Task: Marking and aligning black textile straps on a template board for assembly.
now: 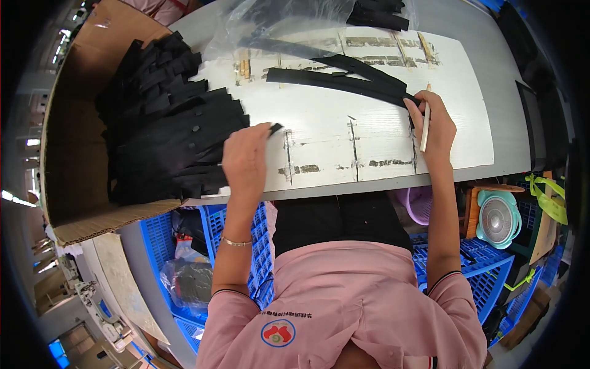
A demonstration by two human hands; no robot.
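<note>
Pinching the near ends of two black strips point(344, 85) at its fingertips, the right hand point(435, 125) also keeps a pale, pencil-like rod point(425, 126) between thumb and fingers, its upper end pointing away from the person and its lower end hanging back past the thumb. From that grip the strips run leftward and a little farther from the person, long axes nearly crosswise to the rod; they lie close together at the fingertips and spread into a narrow V, the farther one passing under the clear plastic bag point(258, 24). The nearer strip's free end lies well to the left of the right hand's grip, ahead of the left hand point(244, 158) and much closer to it, so the left hand looks the better placed for that end. The left hand's fingers are curled and seem to pinch a short black end point(276, 129) that pokes out to their right; blur hides how firmly. Just left of that grip begins the heap of black strips point(178, 135), spilling from the cardboard box point(74, 141). Between the two grips, toward the person, lies bare white board point(319, 144) marked with dark lines.
</note>
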